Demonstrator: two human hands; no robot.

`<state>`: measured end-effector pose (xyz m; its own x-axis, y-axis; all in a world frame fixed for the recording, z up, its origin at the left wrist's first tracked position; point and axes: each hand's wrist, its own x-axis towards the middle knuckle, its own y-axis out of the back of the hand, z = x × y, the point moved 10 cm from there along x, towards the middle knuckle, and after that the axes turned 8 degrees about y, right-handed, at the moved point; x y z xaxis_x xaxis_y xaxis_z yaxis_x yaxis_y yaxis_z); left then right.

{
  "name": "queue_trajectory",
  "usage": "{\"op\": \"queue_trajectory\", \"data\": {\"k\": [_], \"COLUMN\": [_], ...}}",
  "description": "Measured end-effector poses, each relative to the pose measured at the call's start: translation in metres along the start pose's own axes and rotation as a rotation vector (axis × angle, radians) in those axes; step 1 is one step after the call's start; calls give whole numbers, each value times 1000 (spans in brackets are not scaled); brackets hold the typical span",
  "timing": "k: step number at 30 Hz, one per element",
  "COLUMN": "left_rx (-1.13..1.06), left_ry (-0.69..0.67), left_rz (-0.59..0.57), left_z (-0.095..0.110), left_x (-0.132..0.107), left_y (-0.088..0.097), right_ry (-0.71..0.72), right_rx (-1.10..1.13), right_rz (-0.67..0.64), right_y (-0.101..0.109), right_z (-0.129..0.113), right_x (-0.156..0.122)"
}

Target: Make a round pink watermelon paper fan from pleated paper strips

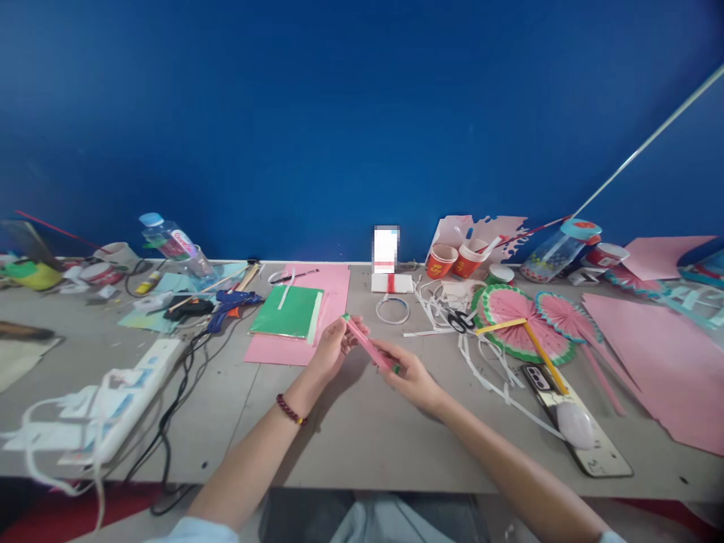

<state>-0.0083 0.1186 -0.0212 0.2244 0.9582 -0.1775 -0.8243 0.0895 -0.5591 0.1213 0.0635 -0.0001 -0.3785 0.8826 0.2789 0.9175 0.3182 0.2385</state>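
Both the left hand and the right hand, in the head view, are grasping one narrow pink paper piece with green ends, slanted above the table. The left hand holds its far end, the right hand its near end. Leftward, I see a green pack resting upon a pink sheet.

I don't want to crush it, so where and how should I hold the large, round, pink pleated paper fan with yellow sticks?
Probably pinch the fan by the yellow stick slanting towards you, coming from your side: it's narrow and extends beyond the pleated disc, which could crease.
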Motion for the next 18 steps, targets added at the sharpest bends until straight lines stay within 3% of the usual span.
{"op": "queue_trajectory", "data": {"k": [6, 11, 18], "left_rx": [29, 168, 206], "left_ry": [8, 77, 76], "left_rz": [-151, -95, -49], "left_z": [-5, -18, -17], "left_x": [-7, -10, -9], "left_y": [-24, -23, -23], "right_ry": [-42, -19, 27], "right_rx": [106, 84, 89], "right_rz": [119, 129, 160], "right_y": [9, 12, 21], "right_z": [15, 15, 4], "right_x": [2, 1, 4]}}
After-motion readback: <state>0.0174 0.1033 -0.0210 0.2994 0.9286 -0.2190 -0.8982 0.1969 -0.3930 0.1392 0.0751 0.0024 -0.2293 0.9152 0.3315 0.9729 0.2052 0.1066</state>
